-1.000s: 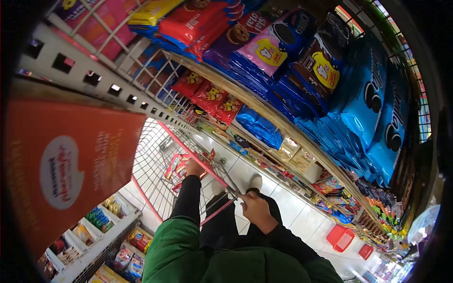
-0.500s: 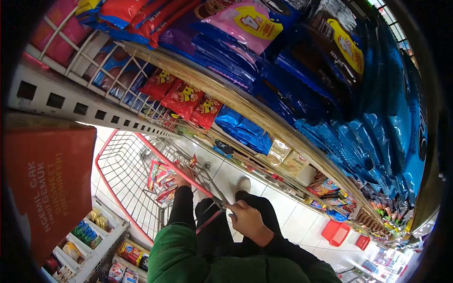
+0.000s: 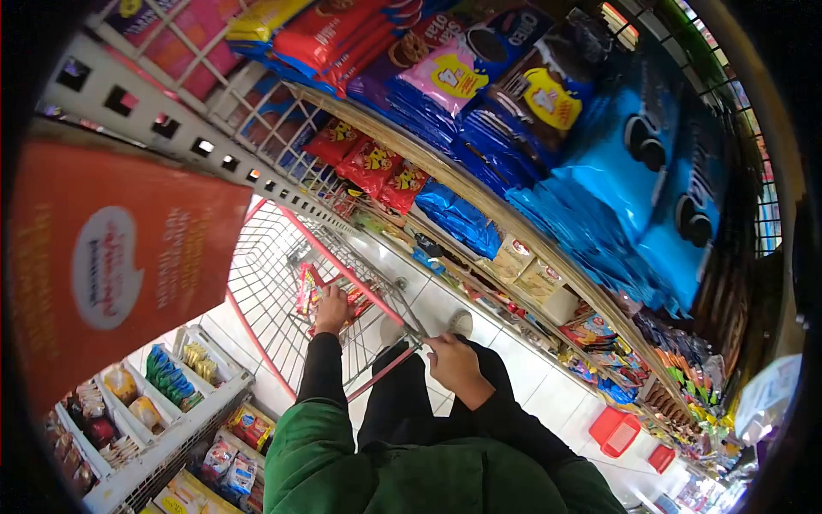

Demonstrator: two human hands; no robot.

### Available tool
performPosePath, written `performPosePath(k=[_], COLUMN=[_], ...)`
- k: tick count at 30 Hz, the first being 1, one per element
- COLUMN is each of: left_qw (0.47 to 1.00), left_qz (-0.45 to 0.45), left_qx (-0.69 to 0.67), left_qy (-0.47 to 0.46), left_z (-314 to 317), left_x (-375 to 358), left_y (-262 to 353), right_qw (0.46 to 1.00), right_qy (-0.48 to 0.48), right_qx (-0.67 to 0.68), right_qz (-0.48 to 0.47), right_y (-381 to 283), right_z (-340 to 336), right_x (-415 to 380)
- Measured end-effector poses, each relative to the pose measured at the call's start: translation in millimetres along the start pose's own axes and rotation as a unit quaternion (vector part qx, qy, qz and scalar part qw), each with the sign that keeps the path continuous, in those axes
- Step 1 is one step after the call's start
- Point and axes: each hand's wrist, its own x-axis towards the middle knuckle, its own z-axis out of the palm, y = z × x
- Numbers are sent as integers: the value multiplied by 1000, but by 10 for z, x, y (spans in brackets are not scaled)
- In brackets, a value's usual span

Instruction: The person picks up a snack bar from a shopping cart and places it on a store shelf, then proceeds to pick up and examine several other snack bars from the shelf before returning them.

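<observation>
A shopping cart (image 3: 301, 224) with red rails and a wire basket stands in front of my legs. My left hand (image 3: 332, 308) reaches over the basket, its fingers curled at a red snack packet (image 3: 358, 300); the grip is partly hidden. More red snack packets (image 3: 309, 287) lie in the basket just beyond that hand. My right hand (image 3: 452, 364) is closed around the corner of the cart's rail, nearest my body.
Shelves with blue cookie packs (image 3: 629, 163) and red packs (image 3: 370, 165) run along the right. An orange box (image 3: 180, 244) juts in at left, above white snack bins (image 3: 175, 377). Red baskets (image 3: 614, 431) sit on the tiled floor.
The view has shifted, so the shelves and orange box appear displaced. My left hand now lies farther over the basket beside the packets. My right hand remains on the cart's rail.
</observation>
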Motion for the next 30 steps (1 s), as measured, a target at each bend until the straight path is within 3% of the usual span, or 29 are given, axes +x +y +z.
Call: performPosePath(k=[4,7,11,12,13,16,19,21,22,25,28,30], left_qw=[999,997,987,984,981,962,912,864,836,777,744,713], left_qz=[-15,33,42,-16,-16,-49,-51,-33,-21,-24,-59,-47], left_qx=[-5,13,-96,-164,-191,-268,-407,-497,-541,-613,-654,-689], left_qy=[38,70,126,63,26,30,23,65,86,141,120,125], left_z=[-442,-974,-1531,-1700,-1821,-2271,-2597,-2671,-2780,-3323,-3328,-3398], left_x=[-155,-252,-430,-493,-537,-855,-1159,-1349,-1415,-1704,-1863,-1910], left_y=[-250,-359,-406,-379,-391,-216,-123,-80,-11,370,336,350], right_qw=[1000,1000,999,999,999,998,996,993,986,949,894,898], right_qy=[0,-12,-24,-26,-29,-44,-15,33,58,-18,-130,-121], right_qx=[-10,-20,-28,-32,-37,-50,-79,-80,-61,226,393,399], right_qz=[-8,-13,-7,-4,-1,-10,-42,-78,-146,-218,-171,-141], right_y=[-3,5,2,1,1,-27,-171,-317,-370,-761,-1294,-1408], right_z=[9,-12,-11,-13,-8,-39,-143,-271,-302,-479,-820,-832], right_x=[-21,-20,-26,-20,-24,-60,-76,-83,-47,-37,-189,-164])
